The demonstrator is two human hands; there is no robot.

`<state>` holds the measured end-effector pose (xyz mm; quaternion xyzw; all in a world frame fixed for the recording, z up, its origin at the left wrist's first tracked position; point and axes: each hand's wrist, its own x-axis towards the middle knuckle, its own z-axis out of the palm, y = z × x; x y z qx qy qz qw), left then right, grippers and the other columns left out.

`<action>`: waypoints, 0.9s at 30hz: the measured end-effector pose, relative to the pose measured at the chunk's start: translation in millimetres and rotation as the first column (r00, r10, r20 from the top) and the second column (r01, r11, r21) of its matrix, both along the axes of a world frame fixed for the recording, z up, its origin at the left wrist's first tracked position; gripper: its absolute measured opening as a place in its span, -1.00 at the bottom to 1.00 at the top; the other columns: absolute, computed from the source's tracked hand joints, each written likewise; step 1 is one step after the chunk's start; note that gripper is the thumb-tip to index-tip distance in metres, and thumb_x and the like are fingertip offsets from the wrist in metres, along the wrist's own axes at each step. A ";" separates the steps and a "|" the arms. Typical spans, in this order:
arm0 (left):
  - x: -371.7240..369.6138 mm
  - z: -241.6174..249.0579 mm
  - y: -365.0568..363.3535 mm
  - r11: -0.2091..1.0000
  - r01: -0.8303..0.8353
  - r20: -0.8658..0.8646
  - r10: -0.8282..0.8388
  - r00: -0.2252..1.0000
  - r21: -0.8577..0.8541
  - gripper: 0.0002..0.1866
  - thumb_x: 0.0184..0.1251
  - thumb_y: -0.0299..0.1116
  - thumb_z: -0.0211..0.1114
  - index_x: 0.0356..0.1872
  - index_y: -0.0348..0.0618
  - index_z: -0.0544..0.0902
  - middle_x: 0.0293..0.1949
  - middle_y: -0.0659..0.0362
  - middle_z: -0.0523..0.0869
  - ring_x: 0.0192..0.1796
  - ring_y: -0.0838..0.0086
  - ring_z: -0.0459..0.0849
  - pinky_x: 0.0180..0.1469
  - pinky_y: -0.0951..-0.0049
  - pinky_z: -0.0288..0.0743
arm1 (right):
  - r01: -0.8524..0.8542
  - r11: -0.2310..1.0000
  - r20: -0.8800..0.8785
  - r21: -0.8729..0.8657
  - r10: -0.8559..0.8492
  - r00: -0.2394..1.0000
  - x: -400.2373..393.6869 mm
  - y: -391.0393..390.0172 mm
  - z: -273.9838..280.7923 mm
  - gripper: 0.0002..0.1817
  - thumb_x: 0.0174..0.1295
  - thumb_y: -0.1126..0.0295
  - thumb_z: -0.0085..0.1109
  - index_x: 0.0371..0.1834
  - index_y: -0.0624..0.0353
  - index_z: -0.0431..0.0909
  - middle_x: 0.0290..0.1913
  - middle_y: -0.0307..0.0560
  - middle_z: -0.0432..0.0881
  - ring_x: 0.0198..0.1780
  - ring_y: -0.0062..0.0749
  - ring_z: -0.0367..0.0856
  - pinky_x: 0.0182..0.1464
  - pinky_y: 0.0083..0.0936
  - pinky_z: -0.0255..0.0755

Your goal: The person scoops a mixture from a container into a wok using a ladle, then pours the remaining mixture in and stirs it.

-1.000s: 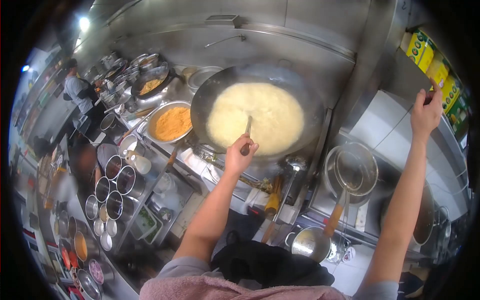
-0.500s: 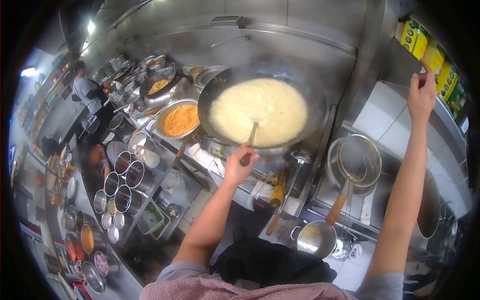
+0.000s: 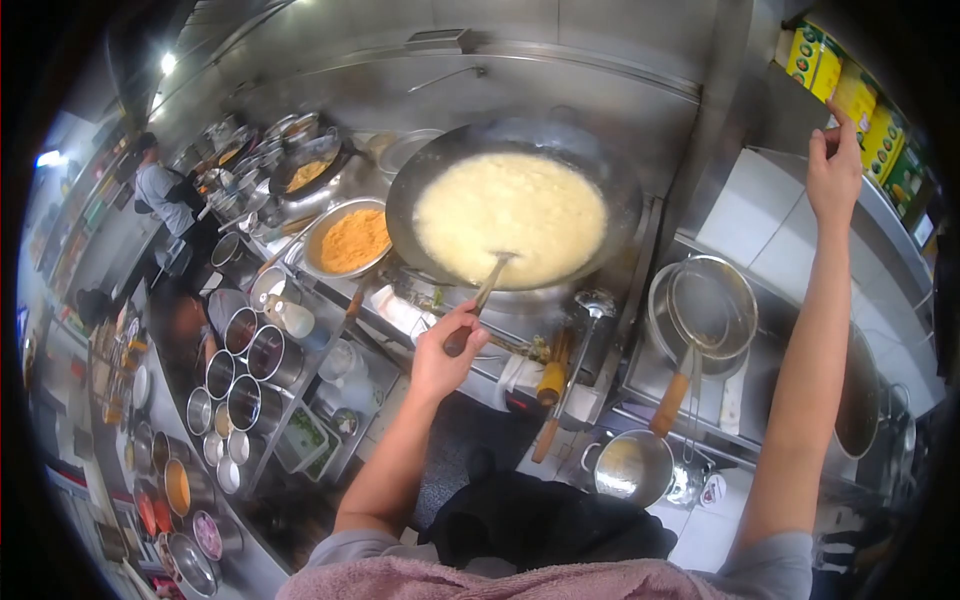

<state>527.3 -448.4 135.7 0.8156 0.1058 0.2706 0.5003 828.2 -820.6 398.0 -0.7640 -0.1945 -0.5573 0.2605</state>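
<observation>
My left hand (image 3: pixel 447 352) is wrapped round the wooden handle of a wok utensil (image 3: pixel 488 288). Its metal shaft slopes into pale yellow, thick-looking liquid (image 3: pixel 510 215) near the close side of a large dark wok (image 3: pixel 415 190). The utensil's head is sunk, so its shape cannot be made out. At the upper right, my right hand (image 3: pixel 836 170) is raised with the index finger stretched out and nothing visible in it. It is nearest to yellow and green boxes (image 3: pixel 853 95) on a shelf.
Left of the wok stands a bowl of orange crumbly food (image 3: pixel 318 262). A ladle (image 3: pixel 580 345), a round strainer (image 3: pixel 690 355) and a small pot (image 3: pixel 660 470) lie to the right. Several metal containers (image 3: pixel 250 395) line the left counter; a co-worker (image 3: pixel 165 195) stands beyond.
My left hand has drawn the utensil back toward my body and to the left, nearer the wok's close rim. My right hand stays raised; the view has shifted slightly.
</observation>
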 end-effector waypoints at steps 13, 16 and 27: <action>-29.4 91.0 52.2 0.953 0.037 -0.147 0.009 0.989 0.302 -0.85 0.20 -0.45 0.41 -0.30 -0.29 0.64 -0.10 -0.02 0.75 -0.13 0.42 0.71 -0.14 0.48 0.52 | 0.014 1.000 -0.010 0.024 -0.014 1.000 -2.3 5.4 0.6 -0.56 0.27 0.39 0.11 0.25 0.04 0.49 -0.32 -0.09 0.57 -0.22 -0.26 0.58 -0.04 -0.32 0.44; -5.2 69.5 76.8 0.943 0.013 -0.105 0.023 0.994 0.331 -0.83 0.12 -0.42 0.45 -0.32 -0.25 0.65 -0.05 -0.03 0.74 -0.16 0.28 0.71 -0.15 0.38 0.53 | 0.031 0.998 -0.051 0.054 -0.028 0.998 -1.2 5.6 0.0 -0.55 0.28 0.38 0.12 0.27 0.03 0.48 -0.33 -0.09 0.57 -0.22 -0.27 0.58 -0.03 -0.33 0.45; 119.9 -8.5 117.7 0.951 -0.094 0.105 0.066 0.992 0.295 -0.82 0.16 -0.35 0.44 -0.34 -0.19 0.62 -0.21 0.05 0.70 -0.21 0.17 0.70 -0.14 0.33 0.53 | 0.139 0.988 0.143 0.072 -0.148 0.979 14.0 4.5 -7.9 -0.60 0.30 0.29 0.17 0.20 0.04 0.56 -0.39 -0.21 0.58 -0.32 -0.44 0.58 -0.13 -0.45 0.46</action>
